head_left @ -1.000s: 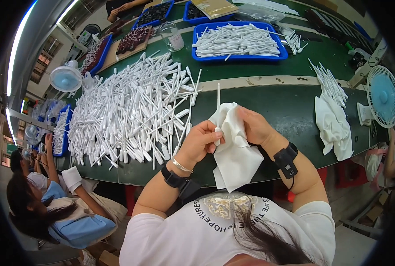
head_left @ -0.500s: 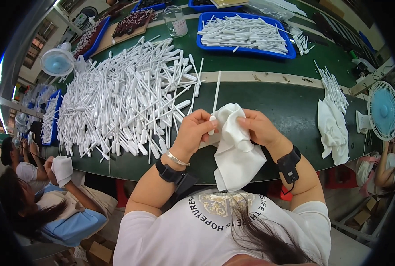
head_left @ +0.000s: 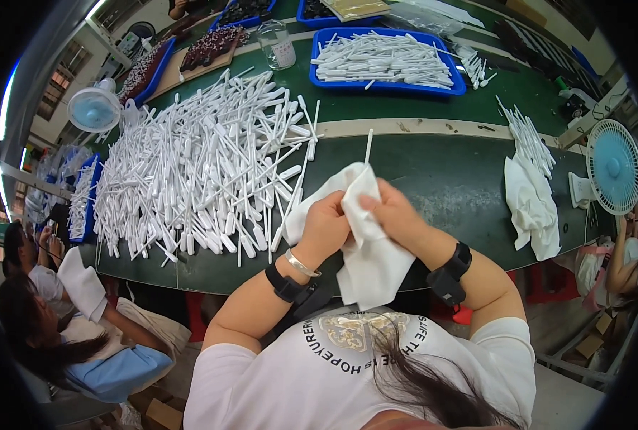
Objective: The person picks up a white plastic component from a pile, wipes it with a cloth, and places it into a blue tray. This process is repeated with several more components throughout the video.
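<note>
At the centre of my head view, the left hand (head_left: 327, 223) is closed on a white cloth (head_left: 373, 278) and the right hand (head_left: 399, 216), slightly blurred, grips it too; a white stick (head_left: 368, 147) rises above the folds, its lower end hidden, so I cannot tell which fingers hold it. I see a heap of similar sticks (head_left: 190, 165) at left, a filled blue tray (head_left: 405, 91) at upper centre, and a second cloth (head_left: 534, 215) at right.
</note>
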`<action>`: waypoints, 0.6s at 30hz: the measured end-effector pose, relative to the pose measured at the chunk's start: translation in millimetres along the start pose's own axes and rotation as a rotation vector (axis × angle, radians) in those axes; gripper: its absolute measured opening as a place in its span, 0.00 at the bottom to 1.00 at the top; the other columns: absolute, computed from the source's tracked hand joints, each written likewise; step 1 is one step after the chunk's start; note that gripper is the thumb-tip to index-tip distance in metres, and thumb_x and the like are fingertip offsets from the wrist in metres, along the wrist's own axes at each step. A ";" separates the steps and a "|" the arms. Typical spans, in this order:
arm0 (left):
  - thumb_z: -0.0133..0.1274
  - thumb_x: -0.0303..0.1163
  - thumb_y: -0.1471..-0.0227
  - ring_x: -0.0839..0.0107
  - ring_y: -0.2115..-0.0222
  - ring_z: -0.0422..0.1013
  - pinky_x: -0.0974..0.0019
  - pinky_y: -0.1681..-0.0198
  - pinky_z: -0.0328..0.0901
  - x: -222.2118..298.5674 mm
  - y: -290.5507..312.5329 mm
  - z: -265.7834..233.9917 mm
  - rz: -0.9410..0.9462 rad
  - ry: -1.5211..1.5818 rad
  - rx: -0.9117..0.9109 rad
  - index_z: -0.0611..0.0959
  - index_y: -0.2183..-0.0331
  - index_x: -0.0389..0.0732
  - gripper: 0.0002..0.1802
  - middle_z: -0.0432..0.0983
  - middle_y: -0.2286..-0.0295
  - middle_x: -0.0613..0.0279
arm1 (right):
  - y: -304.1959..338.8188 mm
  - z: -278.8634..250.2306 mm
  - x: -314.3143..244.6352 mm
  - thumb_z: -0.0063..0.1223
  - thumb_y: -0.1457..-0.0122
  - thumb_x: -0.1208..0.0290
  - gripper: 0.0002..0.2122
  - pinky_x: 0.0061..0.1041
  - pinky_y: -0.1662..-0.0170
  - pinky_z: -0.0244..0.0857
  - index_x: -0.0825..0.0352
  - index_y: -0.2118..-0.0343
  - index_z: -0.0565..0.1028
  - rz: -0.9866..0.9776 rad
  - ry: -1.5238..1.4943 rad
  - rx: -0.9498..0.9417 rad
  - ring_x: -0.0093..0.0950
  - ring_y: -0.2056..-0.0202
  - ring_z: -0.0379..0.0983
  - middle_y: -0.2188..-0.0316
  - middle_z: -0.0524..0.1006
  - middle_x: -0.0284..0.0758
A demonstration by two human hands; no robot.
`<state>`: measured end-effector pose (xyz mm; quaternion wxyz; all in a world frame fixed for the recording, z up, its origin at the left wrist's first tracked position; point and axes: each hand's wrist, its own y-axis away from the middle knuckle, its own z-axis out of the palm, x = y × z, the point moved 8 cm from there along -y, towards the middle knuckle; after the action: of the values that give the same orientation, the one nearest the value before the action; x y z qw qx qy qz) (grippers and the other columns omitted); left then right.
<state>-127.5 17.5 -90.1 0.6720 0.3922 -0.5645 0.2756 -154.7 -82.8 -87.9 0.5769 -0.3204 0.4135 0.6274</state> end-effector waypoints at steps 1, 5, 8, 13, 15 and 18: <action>0.51 0.28 0.54 0.80 0.83 0.67 0.79 0.81 0.60 -2.0 -0.4 0.8 0.000 -0.001 -0.001 0.76 0.70 0.37 0.07 0.72 0.80 0.67 | -0.1 1.5 4.5 0.42 0.43 0.65 0.14 0.17 0.64 0.64 0.68 0.57 0.67 -0.013 0.126 -0.017 0.17 0.68 0.68 0.68 0.72 0.30; 0.51 0.29 0.55 0.77 0.83 0.69 0.77 0.81 0.61 27.5 12.5 8.3 0.486 -0.423 0.087 0.76 0.70 0.36 0.08 0.73 0.79 0.65 | -2.0 -10.2 0.0 0.44 0.44 0.68 0.12 0.18 0.64 0.65 0.68 0.59 0.67 -0.041 0.199 0.030 0.19 0.68 0.69 0.68 0.72 0.31; 0.49 0.29 0.53 0.76 0.83 0.69 0.76 0.80 0.62 4.8 11.2 17.1 0.150 -0.377 -0.069 0.76 0.70 0.35 0.08 0.74 0.78 0.63 | -8.1 -30.9 -24.3 0.46 0.45 0.70 0.11 0.19 0.63 0.65 0.68 0.59 0.67 -0.055 0.042 0.085 0.20 0.69 0.70 0.68 0.72 0.31; 0.47 0.30 0.50 0.76 0.84 0.67 0.77 0.81 0.60 -15.8 -2.0 22.1 -0.131 0.299 -0.250 0.75 0.67 0.35 0.09 0.73 0.78 0.62 | -5.3 -17.7 -19.5 0.47 0.46 0.72 0.10 0.22 0.62 0.66 0.67 0.61 0.68 -0.037 -0.123 0.026 0.22 0.68 0.70 0.67 0.72 0.33; 0.45 0.30 0.49 0.78 0.86 0.64 0.79 0.83 0.58 -17.0 -2.4 20.7 -0.311 0.582 -0.110 0.73 0.65 0.35 0.10 0.71 0.78 0.62 | -1.4 -9.3 -14.1 0.47 0.46 0.71 0.10 0.23 0.62 0.66 0.67 0.61 0.68 -0.024 -0.068 -0.019 0.23 0.67 0.70 0.67 0.73 0.33; 0.45 0.30 0.48 0.80 0.87 0.61 0.80 0.84 0.56 -18.8 0.0 22.8 -0.387 0.758 -0.217 0.72 0.64 0.35 0.11 0.70 0.79 0.63 | 5.5 3.6 -9.4 0.47 0.46 0.72 0.10 0.25 0.61 0.66 0.67 0.61 0.68 -0.003 -0.064 -0.128 0.25 0.66 0.70 0.66 0.73 0.34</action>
<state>-143.8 -0.3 -107.2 0.9083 0.2887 -0.2198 0.2082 -158.6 -83.8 -77.2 0.5690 -0.3372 0.3533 0.6616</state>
